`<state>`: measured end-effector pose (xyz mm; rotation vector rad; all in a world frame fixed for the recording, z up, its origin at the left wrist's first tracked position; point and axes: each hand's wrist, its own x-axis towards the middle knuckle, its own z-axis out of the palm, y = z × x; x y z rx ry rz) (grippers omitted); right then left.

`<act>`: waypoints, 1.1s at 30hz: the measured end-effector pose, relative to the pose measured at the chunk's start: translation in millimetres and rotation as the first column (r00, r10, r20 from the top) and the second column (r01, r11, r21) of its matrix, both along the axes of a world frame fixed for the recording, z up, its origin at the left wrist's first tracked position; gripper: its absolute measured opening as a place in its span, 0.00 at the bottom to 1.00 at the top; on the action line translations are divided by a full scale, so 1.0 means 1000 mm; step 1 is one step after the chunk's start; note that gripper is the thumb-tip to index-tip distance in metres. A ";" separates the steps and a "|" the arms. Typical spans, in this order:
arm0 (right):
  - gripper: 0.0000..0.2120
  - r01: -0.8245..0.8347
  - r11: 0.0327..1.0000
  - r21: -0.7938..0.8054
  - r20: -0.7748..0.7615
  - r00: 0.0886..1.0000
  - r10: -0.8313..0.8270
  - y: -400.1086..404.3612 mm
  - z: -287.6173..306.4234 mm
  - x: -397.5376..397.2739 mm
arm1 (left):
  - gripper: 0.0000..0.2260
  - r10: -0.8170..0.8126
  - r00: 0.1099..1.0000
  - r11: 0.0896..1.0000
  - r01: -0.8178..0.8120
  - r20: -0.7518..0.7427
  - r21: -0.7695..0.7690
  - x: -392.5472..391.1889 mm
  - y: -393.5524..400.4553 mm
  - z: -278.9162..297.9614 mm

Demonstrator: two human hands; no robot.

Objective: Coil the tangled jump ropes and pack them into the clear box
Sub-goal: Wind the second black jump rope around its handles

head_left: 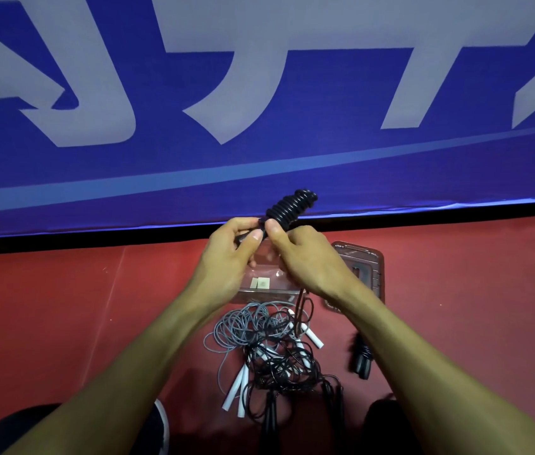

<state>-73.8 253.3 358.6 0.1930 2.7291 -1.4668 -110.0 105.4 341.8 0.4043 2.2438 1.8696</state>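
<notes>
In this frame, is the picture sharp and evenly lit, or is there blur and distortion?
Head view: the banner's lower edge bows from the wide-angle lens; both hands and the coiled black rope are sharp; the black bundle on the floor looks blurred; the bottom corners are dark.

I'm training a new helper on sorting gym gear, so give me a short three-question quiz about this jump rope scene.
1. True or false: the black rope held up in both hands is already wound into tight coils.
2. Which handles show in the tangled pile on the floor? A) white only B) black only C) white and black
3. Fill in: the clear box sits on the floor just ____ the pile.

Key: 1 true; 2 C; 3 beyond. The left hand and right hand both pinch the coiled rope's lower end.
</notes>
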 end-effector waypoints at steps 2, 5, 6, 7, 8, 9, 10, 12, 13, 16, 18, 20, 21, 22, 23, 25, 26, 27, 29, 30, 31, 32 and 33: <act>0.31 0.001 0.997 -0.071 0.003 1.000 -0.001 -0.002 -0.002 0.000 | 0.08 0.055 0.998 0.998 -0.055 -0.031 -0.001 -0.001 -0.001 0.001; 0.34 0.032 0.988 -0.149 0.036 0.999 -0.027 -0.005 -0.002 0.000 | 0.12 0.125 0.990 0.988 -0.130 -0.065 -0.086 0.003 -0.002 0.000; 0.33 0.035 0.986 -0.162 0.047 0.998 -0.028 -0.005 -0.001 0.000 | 0.12 0.140 0.986 0.980 -0.151 -0.086 -0.133 0.005 -0.002 0.000; 0.32 0.030 0.984 -0.175 0.056 0.998 -0.021 -0.006 -0.001 -0.001 | 0.13 0.154 0.981 0.970 -0.172 -0.115 -0.173 0.007 -0.001 0.000; 0.31 0.021 0.980 -0.197 0.061 0.998 -0.009 -0.006 -0.001 -0.002 | 0.13 0.158 0.978 0.964 -0.183 -0.140 -0.195 0.008 0.000 0.002; 0.30 0.014 0.974 -0.225 0.059 0.998 -0.001 -0.007 -0.002 -0.004 | 0.13 0.143 0.981 0.968 -0.166 -0.132 -0.186 0.009 0.001 0.003; 0.30 0.009 0.969 -0.247 0.049 0.999 0.004 -0.007 -0.003 -0.005 | 0.12 0.107 0.991 0.984 -0.117 -0.077 -0.134 0.010 0.001 0.005; 0.29 -0.024 0.969 -0.245 0.001 1.000 0.026 -0.004 -0.004 -0.005 | 0.07 -0.029 0.993 0.999 0.026 0.114 0.025 0.011 0.002 0.009; 0.29 -0.054 0.975 -0.216 -0.023 0.998 0.051 -0.002 -0.004 -0.004 | 0.04 -0.102 0.979 0.993 0.091 0.175 0.068 0.011 0.001 0.011; 0.32 -0.087 0.994 -0.073 -0.001 0.996 0.087 0.000 -0.002 0.001 | 0.08 -0.175 0.981 0.977 0.184 0.089 -0.105 0.009 -0.003 0.008; 0.33 -0.050 0.999 -0.001 0.056 0.997 0.050 -0.002 0.000 0.004 | 0.08 -0.099 0.982 0.918 0.028 -0.160 -0.395 0.008 -0.004 0.004; 0.32 -0.031 1.000 0.006 0.068 0.997 0.030 -0.006 0.001 0.006 | 0.03 -0.086 0.931 0.865 -0.106 -0.354 -0.490 0.010 -0.003 0.002; 0.31 -0.032 0.999 0.017 0.049 0.998 0.031 -0.008 0.002 0.006 | 0.03 -0.111 0.910 0.866 -0.108 -0.400 -0.488 0.011 -0.001 0.001; 0.31 -0.033 0.999 0.040 0.023 0.999 0.032 -0.009 0.002 0.006 | 0.03 -0.144 0.894 0.869 -0.091 -0.424 -0.486 0.012 0.000 0.001; 0.31 -0.030 0.997 0.067 0.000 1.000 0.030 -0.009 0.001 0.005 | 0.03 -0.167 0.890 0.870 -0.069 -0.424 -0.487 0.013 0.000 0.001; 0.31 -0.025 0.995 0.095 -0.022 0.999 0.027 -0.006 0.001 0.004 | 0.03 -0.175 0.923 0.875 -0.014 -0.344 -0.484 0.014 0.001 0.005; 0.31 -0.026 0.995 0.093 -0.025 0.999 0.028 -0.005 0.000 0.003 | 0.04 -0.172 0.946 0.888 0.029 -0.275 -0.458 0.013 0.001 0.005; 0.31 -0.024 0.996 0.089 -0.022 0.999 0.026 -0.003 -0.001 0.002 | 0.06 -0.162 0.969 0.918 0.078 -0.188 -0.389 0.012 0.001 0.005; 0.31 -0.028 0.996 0.082 -0.017 0.999 0.029 -0.001 0.000 0.001 | 0.10 -0.111 0.994 0.978 0.107 -0.015 -0.181 0.010 0.000 0.004; 0.31 -0.039 0.997 0.071 -0.021 0.999 0.041 -0.001 0.000 0.001 | 0.12 -0.088 0.995 0.990 0.093 0.048 -0.107 0.008 0.000 0.003; 0.32 -0.056 0.996 0.069 -0.027 0.998 0.058 -0.001 0.000 0.001 | 0.13 -0.092 0.991 0.994 0.097 0.094 -0.049 0.007 -0.001 0.002; 0.32 -0.073 0.994 0.077 -0.031 0.997 0.075 -0.001 0.000 0.002 | 0.12 -0.122 0.984 0.993 0.121 0.129 0.015 0.007 -0.001 0.002; 0.32 -0.085 0.993 0.086 -0.032 0.996 0.088 0.000 0.000 0.002 | 0.11 -0.163 0.973 0.985 0.150 0.161 0.089 0.007 -0.001 0.003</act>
